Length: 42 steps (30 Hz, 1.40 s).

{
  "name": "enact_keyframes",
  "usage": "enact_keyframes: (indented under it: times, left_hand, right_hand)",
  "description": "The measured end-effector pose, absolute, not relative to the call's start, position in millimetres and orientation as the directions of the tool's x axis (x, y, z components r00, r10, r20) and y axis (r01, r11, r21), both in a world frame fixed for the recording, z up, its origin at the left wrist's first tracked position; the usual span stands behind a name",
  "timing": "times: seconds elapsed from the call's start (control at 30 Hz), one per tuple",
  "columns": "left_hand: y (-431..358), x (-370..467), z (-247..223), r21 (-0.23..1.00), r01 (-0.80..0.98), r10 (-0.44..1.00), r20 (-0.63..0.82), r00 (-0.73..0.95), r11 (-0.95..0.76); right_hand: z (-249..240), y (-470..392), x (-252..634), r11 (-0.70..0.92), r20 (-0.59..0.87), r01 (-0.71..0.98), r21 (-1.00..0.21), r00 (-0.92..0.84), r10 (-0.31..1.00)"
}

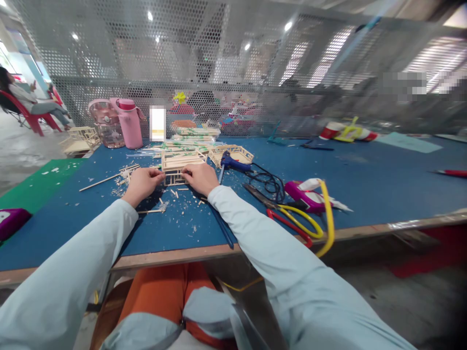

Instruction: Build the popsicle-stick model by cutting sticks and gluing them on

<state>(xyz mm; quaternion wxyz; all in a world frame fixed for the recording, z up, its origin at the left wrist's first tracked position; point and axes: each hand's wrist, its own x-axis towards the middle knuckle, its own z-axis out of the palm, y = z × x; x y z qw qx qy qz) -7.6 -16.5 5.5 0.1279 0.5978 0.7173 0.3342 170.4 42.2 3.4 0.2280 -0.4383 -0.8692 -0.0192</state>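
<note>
My right hand point(204, 179) pinches the stick frame point(182, 161); left hand's point(143, 184) nearly closed, hold unclear. Squeezing too hard could snap joints.

Under your hands, the small frame point(184, 162) is pale, matt bare wood, and the worktop point(262, 233) has a flat, matt blue surface with a brownish edge. The pink bottle point(130, 127) looks like smooth plastic; the scissors point(288, 214) pair dark metal blades with plastic handles. Beyond, your screen point(146, 63) is perforated grey metal, while your sleeves point(255, 228) are soft, pale blue cloth.
</note>
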Motion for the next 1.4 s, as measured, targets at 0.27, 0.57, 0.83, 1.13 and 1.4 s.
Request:
enact_keyframes:
  times: [0.27,0.57,0.83,1.13,1.4]
  left_hand:
    - [-17,-8,6,0.624,0.779,0.941,0.221,-0.255,0.065]
    - [-16,-7,5,0.644,0.762,0.944,0.202,-0.260,0.072]
    - [-21,-4,6,0.429,0.903,0.855,0.473,-0.212,-0.013]
    - [-29,20,10,-0.104,0.978,0.832,0.513,0.211,-0.183]
    - [-23,18,4,-0.142,0.967,0.781,0.570,0.254,-0.211]
  right_hand:
    - [4,38,166,0.615,0.401,0.780,-0.117,-0.529,0.748]
    - [1,38,165,0.632,0.401,0.768,-0.107,-0.548,0.734]
    - [4,37,166,0.639,0.396,0.764,-0.092,-0.561,0.727]
    - [7,31,169,0.671,0.395,0.739,-0.055,-0.601,0.694]
    - [7,26,171,0.707,0.431,0.705,-0.059,-0.621,0.655]
